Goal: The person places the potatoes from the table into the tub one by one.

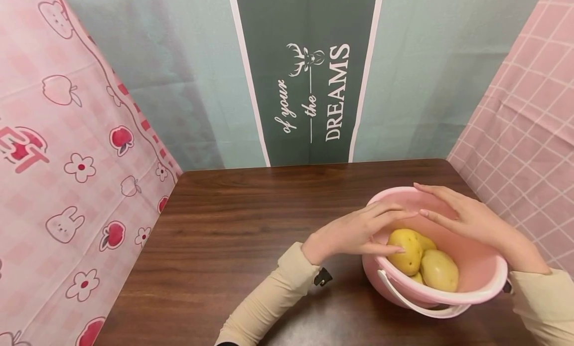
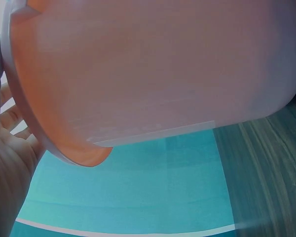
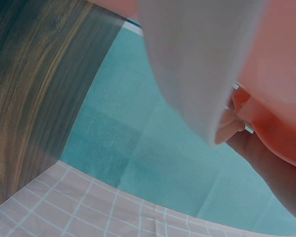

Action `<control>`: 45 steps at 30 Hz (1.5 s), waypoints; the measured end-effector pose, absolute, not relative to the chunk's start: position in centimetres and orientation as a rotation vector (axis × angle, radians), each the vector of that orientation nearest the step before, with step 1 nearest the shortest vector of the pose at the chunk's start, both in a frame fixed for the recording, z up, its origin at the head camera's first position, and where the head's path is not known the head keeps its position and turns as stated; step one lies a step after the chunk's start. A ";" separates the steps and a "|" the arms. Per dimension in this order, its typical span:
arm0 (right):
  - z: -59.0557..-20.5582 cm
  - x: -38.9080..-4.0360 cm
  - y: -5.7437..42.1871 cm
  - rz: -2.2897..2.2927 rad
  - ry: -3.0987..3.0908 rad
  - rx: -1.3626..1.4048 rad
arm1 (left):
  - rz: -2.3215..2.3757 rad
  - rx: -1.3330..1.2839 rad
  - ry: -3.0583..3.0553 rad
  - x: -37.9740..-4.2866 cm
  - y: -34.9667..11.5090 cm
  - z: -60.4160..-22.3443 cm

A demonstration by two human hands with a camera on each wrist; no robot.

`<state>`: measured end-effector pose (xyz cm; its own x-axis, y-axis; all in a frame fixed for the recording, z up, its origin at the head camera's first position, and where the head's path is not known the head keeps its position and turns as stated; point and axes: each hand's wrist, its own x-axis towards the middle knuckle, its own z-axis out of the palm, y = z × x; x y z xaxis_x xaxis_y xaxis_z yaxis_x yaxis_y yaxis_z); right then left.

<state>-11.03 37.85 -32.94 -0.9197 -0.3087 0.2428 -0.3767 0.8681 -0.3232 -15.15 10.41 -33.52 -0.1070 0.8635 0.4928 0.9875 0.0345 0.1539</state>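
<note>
A pink bucket point(image 1: 475, 256) with a pale rim and a white handle point(image 1: 417, 308) stands at the table's right side. Several yellow potatoes point(image 1: 439, 270) lie inside it. My left hand point(image 1: 354, 231) reaches over the bucket's left rim, fingers extended across the opening and thumb over a potato. From the right, my right hand point(image 1: 471, 219) lies over the opening with straight fingers, its fingertips near the far rim. In the left wrist view the bucket wall point(image 2: 163, 74) fills most of the picture. Whether either hand presses on the rim is hard to tell.
The dark wood table point(image 1: 215, 236) extends to the left of the bucket. A green printed cloth point(image 1: 309, 151) hangs behind it, a pink patterned cloth point(image 1: 89, 211) at the left, and a pink checked cloth point(image 1: 529, 161) at the right.
</note>
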 end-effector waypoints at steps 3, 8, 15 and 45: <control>-33.0 -11.1 37.9 0.541 -2.858 0.526 | -0.663 -1.892 -2.048 -15.2 10.5 -33.5; -33.0 -11.1 38.0 0.543 -2.859 0.523 | -0.644 -1.889 -2.053 -15.3 10.5 -33.5; -33.2 -11.1 38.2 0.532 -2.850 0.547 | -0.684 -1.915 -2.043 -15.3 10.6 -33.6; -32.5 -11.3 38.8 0.478 -2.836 0.627 | -0.575 -1.924 -2.050 -15.2 11.0 -33.4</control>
<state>-11.28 38.80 -32.52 -0.8905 -0.3748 0.2581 -0.4387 0.8577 -0.2681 -15.20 11.04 -33.43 -0.0806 0.8865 0.4556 0.9941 0.0384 0.1013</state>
